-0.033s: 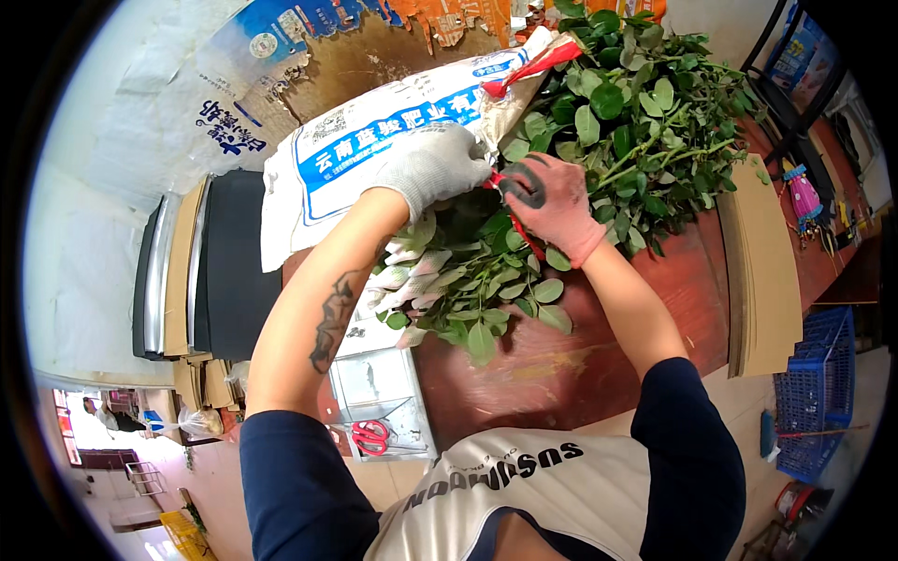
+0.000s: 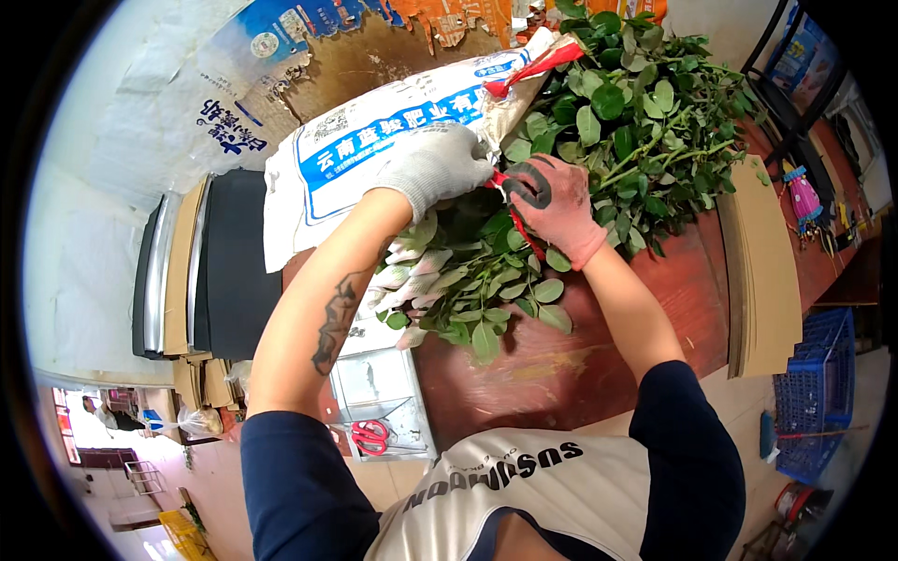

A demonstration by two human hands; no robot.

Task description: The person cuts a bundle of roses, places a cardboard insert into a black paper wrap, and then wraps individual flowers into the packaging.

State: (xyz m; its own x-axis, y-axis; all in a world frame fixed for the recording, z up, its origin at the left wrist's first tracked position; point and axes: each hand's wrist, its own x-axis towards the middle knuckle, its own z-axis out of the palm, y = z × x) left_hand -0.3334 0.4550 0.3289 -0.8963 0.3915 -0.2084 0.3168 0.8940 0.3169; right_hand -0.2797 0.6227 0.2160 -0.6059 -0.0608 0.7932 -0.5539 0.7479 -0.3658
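Observation:
My left hand (image 2: 438,168), in a pale grey-white glove, is closed at the mouth of a white sack with blue print (image 2: 332,173). Close beside it, my right hand (image 2: 554,204) wears a pinkish-red glove with a dark patch and has its fingers curled in. A red strip (image 2: 499,178) runs between the fingertips of both hands, and more of it hangs below the right hand. Leafy green stems (image 2: 491,285) lie under my hands. Behind my right hand spreads a larger heap of leafy stems (image 2: 645,122). The left fingertips are partly hidden.
Red-handled scissors (image 2: 369,437) lie on a grey metal box (image 2: 379,374) at the near edge of the reddish table (image 2: 580,365). Cardboard sheets (image 2: 762,280) stand at the right, dark boards (image 2: 241,262) at the left. A blue crate (image 2: 816,393) stands at the lower right.

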